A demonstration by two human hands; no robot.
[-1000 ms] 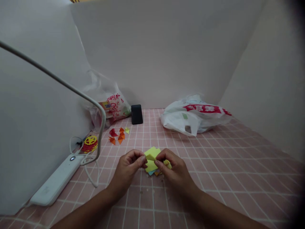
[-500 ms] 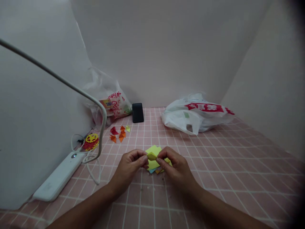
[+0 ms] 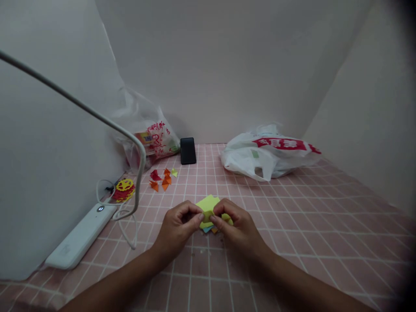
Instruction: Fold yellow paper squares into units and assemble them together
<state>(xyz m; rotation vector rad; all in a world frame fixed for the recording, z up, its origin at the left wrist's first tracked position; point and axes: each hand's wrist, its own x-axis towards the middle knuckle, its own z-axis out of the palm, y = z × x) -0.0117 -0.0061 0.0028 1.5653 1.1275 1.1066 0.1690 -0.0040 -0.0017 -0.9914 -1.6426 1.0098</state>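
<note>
A small folded piece of yellow paper (image 3: 207,216) is pinched between both hands. My left hand (image 3: 182,221) is closed on its left end, thumb and forefinger together. On its right end, my right hand (image 3: 235,221) grips with thumb and fingertips. Below the hands lies a stack of yellow paper sheets (image 3: 208,201), with blue and orange corners showing at its near edge. The fingers partly hide both the folded piece and the stack. Farther back to the left sit several small folded paper shapes (image 3: 166,180), in orange, red and yellow.
A white lamp base (image 3: 78,238) with a bent pale stem (image 3: 81,104) and a loose cable stands at left, beside red and yellow cut-out discs (image 3: 124,190). Toward the back are a black phone (image 3: 188,151), a filled plastic bag (image 3: 159,141) and a white plastic bag (image 3: 269,156) on pink-checked cloth (image 3: 292,225).
My hands have drawn closer together on the yellow paper. The piece now looks flatter and smaller between the fingertips. The camera view has shifted slightly.
</note>
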